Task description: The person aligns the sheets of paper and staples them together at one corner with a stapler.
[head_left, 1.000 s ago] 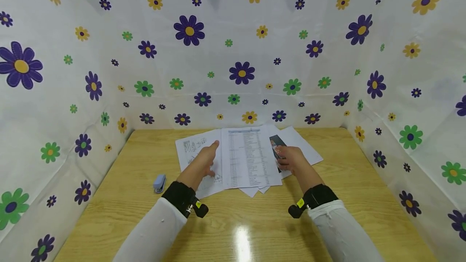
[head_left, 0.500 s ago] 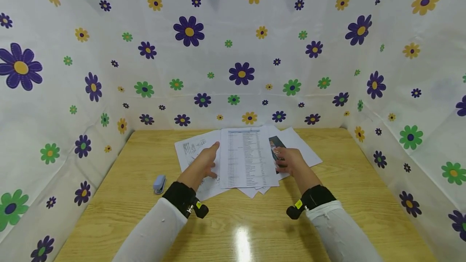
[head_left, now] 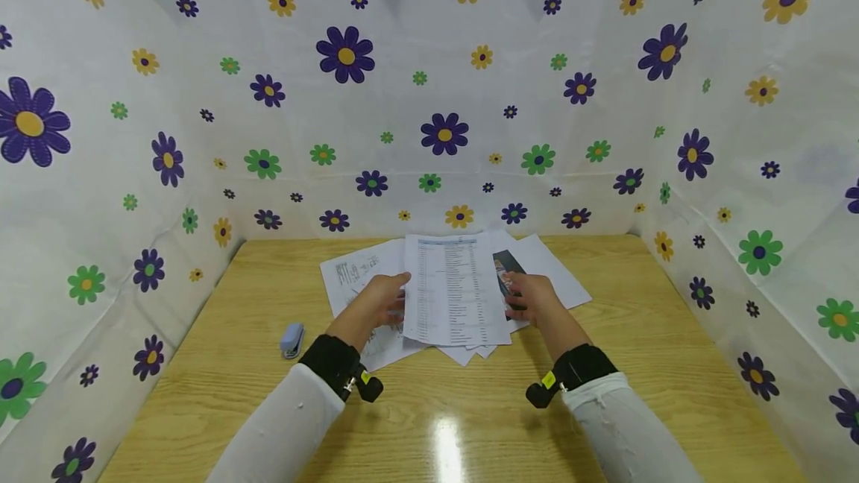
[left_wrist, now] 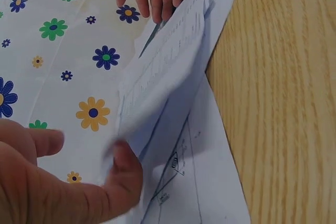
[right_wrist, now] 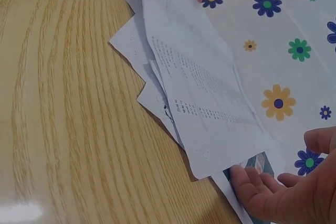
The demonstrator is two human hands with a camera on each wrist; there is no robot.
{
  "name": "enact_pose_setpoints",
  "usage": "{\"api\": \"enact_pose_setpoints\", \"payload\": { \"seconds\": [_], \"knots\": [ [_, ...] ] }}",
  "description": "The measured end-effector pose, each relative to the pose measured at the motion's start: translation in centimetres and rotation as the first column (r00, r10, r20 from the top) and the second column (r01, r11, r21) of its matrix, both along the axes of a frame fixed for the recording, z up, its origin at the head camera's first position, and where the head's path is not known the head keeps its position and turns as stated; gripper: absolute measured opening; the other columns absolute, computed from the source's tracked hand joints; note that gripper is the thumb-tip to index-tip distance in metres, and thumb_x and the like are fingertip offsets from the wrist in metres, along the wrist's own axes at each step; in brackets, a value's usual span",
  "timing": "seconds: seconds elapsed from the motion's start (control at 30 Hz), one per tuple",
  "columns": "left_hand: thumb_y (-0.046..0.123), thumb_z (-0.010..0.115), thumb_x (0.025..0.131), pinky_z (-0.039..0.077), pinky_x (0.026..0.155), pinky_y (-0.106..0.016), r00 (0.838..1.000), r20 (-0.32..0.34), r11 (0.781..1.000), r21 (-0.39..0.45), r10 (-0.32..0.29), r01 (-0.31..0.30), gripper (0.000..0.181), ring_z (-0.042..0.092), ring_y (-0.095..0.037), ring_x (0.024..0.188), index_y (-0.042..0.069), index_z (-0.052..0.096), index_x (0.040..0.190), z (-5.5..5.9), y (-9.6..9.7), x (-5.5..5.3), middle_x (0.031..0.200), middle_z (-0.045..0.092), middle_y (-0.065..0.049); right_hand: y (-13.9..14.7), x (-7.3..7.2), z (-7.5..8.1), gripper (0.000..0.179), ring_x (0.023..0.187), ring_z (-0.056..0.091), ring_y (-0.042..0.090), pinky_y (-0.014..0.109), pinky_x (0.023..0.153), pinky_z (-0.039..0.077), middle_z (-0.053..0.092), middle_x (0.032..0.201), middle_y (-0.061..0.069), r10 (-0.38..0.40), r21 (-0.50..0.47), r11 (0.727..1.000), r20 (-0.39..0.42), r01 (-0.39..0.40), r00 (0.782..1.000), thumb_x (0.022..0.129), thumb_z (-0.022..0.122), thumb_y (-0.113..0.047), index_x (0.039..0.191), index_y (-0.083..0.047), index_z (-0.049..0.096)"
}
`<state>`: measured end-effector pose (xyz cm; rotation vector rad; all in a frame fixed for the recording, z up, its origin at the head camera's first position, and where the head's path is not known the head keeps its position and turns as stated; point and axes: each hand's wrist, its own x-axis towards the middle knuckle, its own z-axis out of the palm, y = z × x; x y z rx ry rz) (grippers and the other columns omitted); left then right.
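A printed sheet with a long table of text [head_left: 448, 293] lies uppermost on several loose papers. My left hand [head_left: 377, 302] is at its left edge, fingers loosely bent, thumb apart. The left wrist view shows the left fingers [left_wrist: 126, 174] against the raised, bowed edge of this sheet. My right hand [head_left: 537, 297] is by its right edge, over a page with a dark picture [head_left: 505, 265]; its fingertips [right_wrist: 242, 178] are right at the sheet's corner, thumb spread away. A page with line drawings [head_left: 349, 268] lies partly under the left hand.
A small light-blue stapler [head_left: 291, 339] lies on the wooden table [head_left: 228, 393] left of the papers. A blank white page [head_left: 553, 267] sticks out at the right. A flower-patterned curtain [head_left: 429, 95] encloses the back and sides.
The printed top sheet has shifted slightly left and its left edge has risen and bowed. My right hand has edged left; the left thumb has lowered to the sheet's edge.
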<state>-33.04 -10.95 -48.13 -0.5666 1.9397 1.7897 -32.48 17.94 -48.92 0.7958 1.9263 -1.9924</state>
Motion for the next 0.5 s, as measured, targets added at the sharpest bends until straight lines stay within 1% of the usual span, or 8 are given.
{"api": "enact_pose_setpoints", "payload": {
  "seconds": [0.07,0.17,0.23,0.3,0.4,0.5],
  "knots": [
    [0.030,0.055,0.106,0.056,0.084,-0.037,1.000,-0.012,1.000,0.009,-0.021,0.021,0.068,0.060,-0.030,0.116,0.000,0.023,0.158,-0.3,0.1,0.0,0.140,0.052,-0.021,-0.1,0.0,0.1,0.064,0.123,0.055,0.031,0.043,0.095,0.058,0.046,0.153,0.018,-0.002,0.000,1.000,0.006,0.002,1.000,0.103,0.061,-0.030,0.155,-0.002,0.036],
    [0.015,0.054,0.105,0.058,0.083,-0.039,0.997,-0.055,0.999,0.020,-0.048,0.050,0.067,0.064,-0.031,0.112,-0.001,0.018,0.160,-1.0,0.1,0.0,0.135,0.055,-0.022,-0.3,0.0,0.1,0.064,0.122,0.055,0.030,0.042,0.096,0.058,0.046,0.153,0.018,-0.004,0.006,1.000,0.010,0.004,1.000,0.103,0.061,-0.031,0.155,-0.003,0.036],
    [0.006,0.052,0.104,0.059,0.082,-0.041,0.994,-0.089,0.998,0.001,-0.065,0.065,0.065,0.065,-0.032,0.111,-0.001,0.020,0.160,-1.5,0.2,0.1,0.135,0.056,-0.023,-0.3,0.0,0.1,0.064,0.122,0.055,0.029,0.041,0.094,0.058,0.046,0.152,0.017,-0.006,0.013,1.000,0.013,0.006,1.000,0.103,0.061,-0.032,0.155,-0.003,0.036],
    [-0.002,0.050,0.101,0.059,0.082,-0.043,0.990,-0.119,0.997,-0.027,-0.077,0.075,0.062,0.066,-0.034,0.111,0.000,0.026,0.158,-1.9,0.2,0.2,0.135,0.056,-0.025,-0.4,0.0,0.0,0.064,0.121,0.055,0.029,0.041,0.093,0.059,0.047,0.152,0.018,-0.004,0.022,1.000,0.013,0.003,1.000,0.103,0.061,-0.032,0.154,-0.003,0.037],
    [-0.007,0.048,0.098,0.060,0.082,-0.043,0.985,-0.149,0.995,-0.071,-0.087,0.077,0.060,0.067,-0.036,0.112,0.001,0.032,0.156,-2.2,0.1,0.4,0.134,0.056,-0.025,-0.4,-0.1,-0.1,0.063,0.121,0.056,0.028,0.040,0.092,0.059,0.048,0.152,0.017,-0.001,0.031,1.000,0.016,0.000,1.000,0.103,0.062,-0.032,0.153,-0.002,0.039],
    [-0.008,0.047,0.098,0.060,0.081,-0.042,0.984,-0.159,0.995,-0.076,-0.078,0.066,0.061,0.067,-0.036,0.112,0.003,0.032,0.156,-2.3,0.0,0.5,0.133,0.056,-0.024,-0.3,0.0,-0.1,0.062,0.123,0.056,0.029,0.040,0.093,0.058,0.047,0.153,0.018,0.014,0.029,0.999,0.004,-0.014,1.000,0.103,0.061,-0.030,0.153,0.000,0.038]
  ]
}}
